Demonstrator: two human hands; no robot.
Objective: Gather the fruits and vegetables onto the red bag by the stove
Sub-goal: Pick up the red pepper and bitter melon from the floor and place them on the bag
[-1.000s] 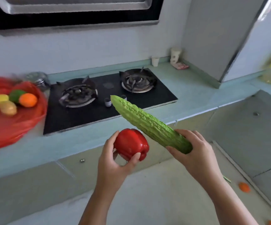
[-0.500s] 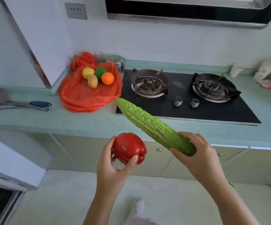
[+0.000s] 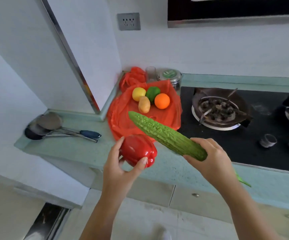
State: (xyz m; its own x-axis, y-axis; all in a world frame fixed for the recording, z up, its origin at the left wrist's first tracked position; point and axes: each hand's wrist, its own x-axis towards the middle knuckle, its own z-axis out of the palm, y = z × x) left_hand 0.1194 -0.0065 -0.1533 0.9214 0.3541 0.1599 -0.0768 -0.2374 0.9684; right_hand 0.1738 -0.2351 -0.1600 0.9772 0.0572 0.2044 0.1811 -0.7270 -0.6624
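Observation:
A red plastic bag [image 3: 121,116] lies spread on the pale green counter, left of the stove. On it sit a lemon [image 3: 138,94], a green pepper [image 3: 152,93], an orange [image 3: 162,100] and a potato [image 3: 144,107]. My left hand [image 3: 121,168] grips a red bell pepper [image 3: 137,152] just in front of the bag's near edge. My right hand [image 3: 211,159] holds a bumpy green bitter gourd [image 3: 164,135] by its thick end. The gourd's tip points up-left over the bag.
The black gas stove [image 3: 244,134] has a burner [image 3: 216,108] right of the bag and knobs [image 3: 268,140] near the front. A metal tin [image 3: 170,77] and a glass [image 3: 150,74] stand behind the bag. Ladles [image 3: 53,127] lie on the counter's left end.
The view has swung left and closer to the counter. Both hands have carried the pepper and the gourd toward the red bag; the gourd's tip now reaches over it.

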